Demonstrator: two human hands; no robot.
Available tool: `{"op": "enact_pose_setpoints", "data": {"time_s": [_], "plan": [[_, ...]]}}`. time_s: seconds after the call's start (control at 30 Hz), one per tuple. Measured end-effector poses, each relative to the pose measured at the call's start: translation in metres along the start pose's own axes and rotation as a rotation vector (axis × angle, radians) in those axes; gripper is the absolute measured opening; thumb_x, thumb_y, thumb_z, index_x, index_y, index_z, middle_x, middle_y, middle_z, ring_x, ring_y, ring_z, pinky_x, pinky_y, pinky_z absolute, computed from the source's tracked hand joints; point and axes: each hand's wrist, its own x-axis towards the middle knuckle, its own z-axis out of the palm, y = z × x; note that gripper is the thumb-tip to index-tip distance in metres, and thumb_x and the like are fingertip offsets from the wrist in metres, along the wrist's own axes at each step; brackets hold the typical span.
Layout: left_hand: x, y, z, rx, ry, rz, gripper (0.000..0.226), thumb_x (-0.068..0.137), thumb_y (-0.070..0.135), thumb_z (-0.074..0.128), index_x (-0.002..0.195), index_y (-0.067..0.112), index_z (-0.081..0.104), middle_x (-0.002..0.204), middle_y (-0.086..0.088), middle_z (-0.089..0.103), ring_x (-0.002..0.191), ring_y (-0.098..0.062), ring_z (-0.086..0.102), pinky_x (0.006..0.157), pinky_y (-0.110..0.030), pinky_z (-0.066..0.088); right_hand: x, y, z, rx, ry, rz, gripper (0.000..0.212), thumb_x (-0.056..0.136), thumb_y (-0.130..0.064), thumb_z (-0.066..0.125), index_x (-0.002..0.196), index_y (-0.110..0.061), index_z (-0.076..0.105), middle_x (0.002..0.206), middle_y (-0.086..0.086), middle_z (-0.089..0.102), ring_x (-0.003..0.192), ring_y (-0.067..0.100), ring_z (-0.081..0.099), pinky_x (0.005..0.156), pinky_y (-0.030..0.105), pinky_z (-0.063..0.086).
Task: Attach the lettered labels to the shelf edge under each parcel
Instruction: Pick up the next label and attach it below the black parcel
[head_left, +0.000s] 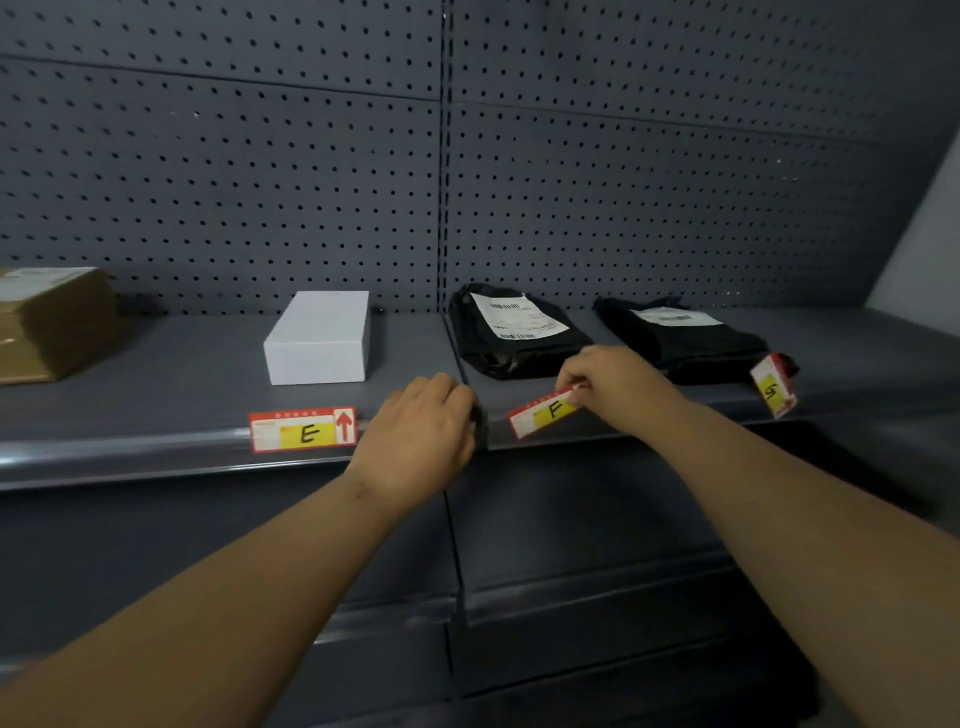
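Note:
A red and yellow label marked E (303, 429) sits on the shelf edge (130, 457) below the white box (318, 338). My right hand (615, 387) pinches the right end of the label marked F (543, 413), which is tilted at the edge below a black parcel (514, 332). My left hand (423, 441) rests with curled fingers on the edge at the joint between the two shelves; what it holds is hidden. The label marked G (773, 387) stands askew beside the second black parcel (685, 335).
A brown cardboard parcel (49, 325) sits at the far left of the shelf. Grey pegboard (467, 156) backs the shelf. More grey shelf edges (571, 597) run below. A pale wall (924, 270) shows at the right.

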Motion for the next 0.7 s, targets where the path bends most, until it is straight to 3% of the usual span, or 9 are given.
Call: {"op": "enact_pose_setpoints", "data": {"time_s": [0.13, 0.27, 0.4, 0.53, 0.7], "plan": [[0.011, 0.015, 0.011, -0.061, -0.009, -0.057, 0.031, 0.089, 0.020, 0.052, 0.116, 0.007, 0.055, 0.110, -0.015, 0.057, 0.099, -0.033, 0.051, 0.083, -0.043, 0.044, -0.002, 0.011, 0.002, 0.138, 0.056, -0.013, 0.016, 0.085, -0.010, 0.064, 0.099, -0.016, 0.069, 0.103, 0.005, 0.068, 0.096, 0.019, 0.061, 0.078, 0.028, 0.045], [0.021, 0.027, 0.019, -0.069, 0.003, -0.117, 0.026, 0.091, 0.020, 0.049, 0.112, 0.007, 0.058, 0.107, -0.016, 0.057, 0.095, -0.034, 0.050, 0.078, -0.042, 0.042, 0.001, 0.017, 0.006, 0.132, 0.052, -0.091, 0.018, 0.085, -0.010, 0.064, 0.101, -0.016, 0.068, 0.092, -0.001, 0.062, 0.085, 0.013, 0.054, 0.060, 0.020, 0.036], [0.026, 0.033, 0.024, -0.130, 0.026, -0.203, 0.025, 0.091, 0.019, 0.051, 0.112, 0.008, 0.058, 0.106, -0.016, 0.058, 0.096, -0.034, 0.050, 0.080, -0.041, 0.041, 0.003, 0.022, 0.010, 0.101, 0.056, -0.130, 0.017, 0.084, -0.011, 0.065, 0.099, -0.016, 0.069, 0.090, -0.003, 0.050, 0.093, 0.019, 0.056, 0.071, 0.024, 0.036], [0.027, 0.036, 0.026, -0.190, 0.069, -0.245, 0.028, 0.088, 0.017, 0.057, 0.115, 0.008, 0.058, 0.106, -0.017, 0.060, 0.096, -0.035, 0.052, 0.082, -0.042, 0.042, 0.003, 0.023, 0.011, 0.098, 0.058, -0.149, 0.017, 0.085, -0.012, 0.064, 0.101, -0.016, 0.069, 0.103, 0.005, 0.060, 0.097, 0.021, 0.058, 0.078, 0.031, 0.045], [0.028, 0.033, 0.026, -0.158, 0.056, -0.203, 0.020, 0.087, 0.015, 0.058, 0.105, 0.011, 0.064, 0.096, -0.017, 0.060, 0.089, -0.036, 0.054, 0.075, -0.044, 0.047, 0.001, 0.023, 0.015, 0.119, 0.083, -0.168, 0.020, 0.086, -0.013, 0.063, 0.104, -0.015, 0.070, 0.106, 0.007, 0.061, 0.099, 0.021, 0.057, 0.079, 0.029, 0.044]]}}
